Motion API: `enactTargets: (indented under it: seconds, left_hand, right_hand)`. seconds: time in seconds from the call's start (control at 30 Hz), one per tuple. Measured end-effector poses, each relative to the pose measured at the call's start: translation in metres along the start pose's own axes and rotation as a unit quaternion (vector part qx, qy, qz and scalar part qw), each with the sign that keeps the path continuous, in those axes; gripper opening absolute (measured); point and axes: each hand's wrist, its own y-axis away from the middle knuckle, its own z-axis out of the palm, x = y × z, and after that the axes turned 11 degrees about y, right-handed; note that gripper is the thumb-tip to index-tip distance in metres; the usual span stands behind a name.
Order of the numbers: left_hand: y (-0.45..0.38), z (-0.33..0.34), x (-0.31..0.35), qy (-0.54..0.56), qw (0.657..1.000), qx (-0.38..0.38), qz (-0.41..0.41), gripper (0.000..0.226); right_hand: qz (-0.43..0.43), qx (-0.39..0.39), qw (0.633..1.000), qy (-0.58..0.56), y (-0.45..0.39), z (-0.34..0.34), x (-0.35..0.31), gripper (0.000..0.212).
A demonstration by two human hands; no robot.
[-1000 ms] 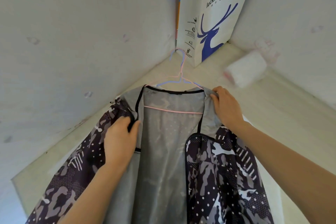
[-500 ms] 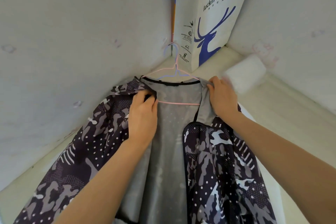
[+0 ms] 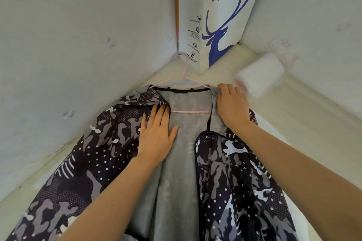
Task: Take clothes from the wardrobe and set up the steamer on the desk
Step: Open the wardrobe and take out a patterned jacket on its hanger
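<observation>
Lying spread on desk (image 3: pixel 293 123), jacket (image 3: pixel 94 162) on hanger (image 3: pixel 184 80), hook toward 12 o'clock. Now pressing flat, no longer gripping: left hand (image 3: pixel 156 137), fingers straight. Possibly pinching collar at 1 o'clock: right hand (image 3: pixel 231 105), fingertips unclear. Steamer not showing.

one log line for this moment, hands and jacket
left hand: flat on camo-print jacket | right hand: on jacket collar | jacket: on pink wire hanger, spread on white desk

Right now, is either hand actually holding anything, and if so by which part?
Nothing is gripped. The left hand presses flat on the camouflage jacket near its collar; the right hand rests on the jacket's other shoulder.
</observation>
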Motion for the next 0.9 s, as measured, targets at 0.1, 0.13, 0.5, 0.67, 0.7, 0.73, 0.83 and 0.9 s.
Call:
enactTargets:
  seconds: [0.1,0.13,0.5,0.67,0.7,0.73,0.83,0.9]
  left_hand:
    - [0.0,-0.003,0.005,0.012,1.0,-0.007,-0.009,0.062]
    - [0.001,-0.005,0.006,0.017,1.0,-0.013,-0.013,0.062]
    - [0.077,-0.021,0.003,0.019,0.999,-0.03,-0.005,0.062]
    - [0.126,-0.036,-0.003,0.007,0.998,-0.058,0.012,0.063]
    - [0.136,-0.039,-0.005,0.002,0.998,-0.062,0.017,0.062]
    - [0.146,-0.042,-0.006,-0.002,0.998,-0.064,0.023,0.062]
    - [0.178,-0.053,-0.008,0.001,0.997,-0.064,0.047,0.06]
    - [0.2,-0.059,-0.008,0.006,0.996,-0.061,0.069,0.058]
  right_hand:
    - [-0.022,-0.026,0.999,-0.001,0.017,-0.008,-0.003,0.041]
    - [-0.028,-0.039,0.999,0.003,0.025,-0.012,-0.005,0.045]
    - [-0.039,-0.159,0.987,-0.004,0.134,-0.056,-0.029,0.053]
    - [-0.019,-0.181,0.983,-0.016,0.197,-0.081,-0.048,0.055]
    - [-0.017,-0.188,0.982,-0.011,0.21,-0.087,-0.052,0.057]
    - [-0.012,-0.193,0.981,-0.007,0.223,-0.093,-0.056,0.058]
    - [0.01,-0.205,0.979,-0.013,0.262,-0.113,-0.068,0.057]
    - [0.03,-0.206,0.978,-0.016,0.291,-0.128,-0.076,0.056]
